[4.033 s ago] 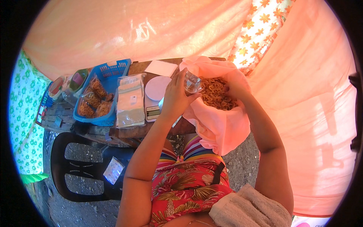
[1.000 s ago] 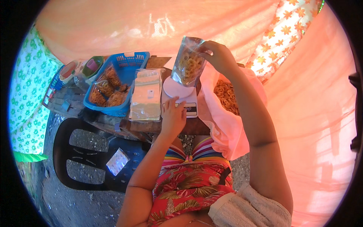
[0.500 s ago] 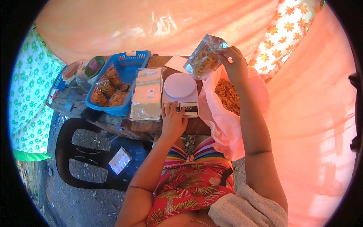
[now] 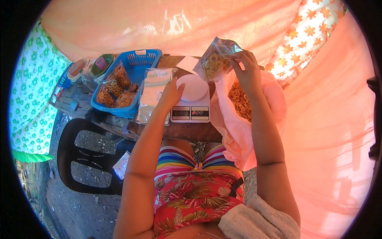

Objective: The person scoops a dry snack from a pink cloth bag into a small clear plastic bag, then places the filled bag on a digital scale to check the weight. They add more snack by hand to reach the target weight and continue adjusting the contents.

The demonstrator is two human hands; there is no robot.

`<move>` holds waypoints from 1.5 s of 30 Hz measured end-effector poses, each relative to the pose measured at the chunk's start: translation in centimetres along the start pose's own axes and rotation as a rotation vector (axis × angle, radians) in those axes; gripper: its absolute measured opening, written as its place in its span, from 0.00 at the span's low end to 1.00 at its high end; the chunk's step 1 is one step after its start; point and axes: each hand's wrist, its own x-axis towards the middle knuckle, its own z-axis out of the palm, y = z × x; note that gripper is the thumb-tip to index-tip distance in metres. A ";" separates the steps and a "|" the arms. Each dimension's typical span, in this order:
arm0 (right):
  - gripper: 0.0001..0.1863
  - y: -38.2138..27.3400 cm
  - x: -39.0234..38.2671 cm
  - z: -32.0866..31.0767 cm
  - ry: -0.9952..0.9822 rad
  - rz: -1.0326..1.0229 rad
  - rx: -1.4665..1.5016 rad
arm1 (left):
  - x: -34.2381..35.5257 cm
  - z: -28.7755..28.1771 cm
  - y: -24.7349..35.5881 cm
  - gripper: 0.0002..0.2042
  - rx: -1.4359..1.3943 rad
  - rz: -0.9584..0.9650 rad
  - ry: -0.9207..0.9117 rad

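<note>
My right hand (image 4: pixel 248 71) pinches the upper corner of a clear plastic pouch (image 4: pixel 217 63) partly filled with curly yellow-brown snacks. The pouch is held up tilted, beyond the right side of a white kitchen scale (image 4: pixel 191 107). At the left edge of the scale's round plate (image 4: pixel 192 88) is my left hand (image 4: pixel 172 93), thumb apart from the fingers and nothing held. The scale's display is lit. Under my right forearm, a container lined with pink plastic (image 4: pixel 224 104) holds loose brown snacks (image 4: pixel 239 104), partly hidden by the arm.
Flat packaging in a clear sleeve (image 4: pixel 150 95) lies left of the scale. Further left, a blue basket (image 4: pixel 137 75) holds several filled snack bags (image 4: pixel 121 75). A white card (image 4: pixel 187 63) lies behind the scale. Bowls (image 4: pixel 101 65) stand far left; a black plastic chair (image 4: pixel 67 159) is below.
My left hand has moved from the scale's front buttons up to the left side of its plate, uncovering the display. The right hand still holds the pouch in nearly the same place.
</note>
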 end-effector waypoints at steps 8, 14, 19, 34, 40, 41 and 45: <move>0.11 0.2 -0.3 0.3 -0.043 -0.032 0.014 | 1.1 2.0 -0.7 0.33 -0.096 -0.085 0.019; 0.11 -0.8 0.7 0.1 -0.109 -0.048 0.037 | 1.7 2.9 -2.5 0.34 -0.284 -0.087 0.062; 0.11 -1.6 2.1 0.0 -0.225 -0.068 -0.005 | 1.9 2.3 -1.5 0.31 -0.241 -0.095 0.084; 0.06 -1.8 4.4 4.9 -0.410 -0.153 0.000 | 1.9 -3.7 1.6 0.29 -0.406 0.023 0.231; 0.08 -2.2 4.3 5.1 -0.455 -0.146 -0.016 | 1.5 -4.0 2.4 0.28 -0.428 0.036 0.245; 0.09 -2.2 4.2 5.1 -0.458 -0.140 -0.017 | 1.4 -4.0 2.6 0.28 -0.436 0.039 0.239; 0.11 -2.4 4.1 5.0 -0.469 -0.130 -0.010 | 1.7 -3.6 2.7 0.28 -0.455 0.057 0.245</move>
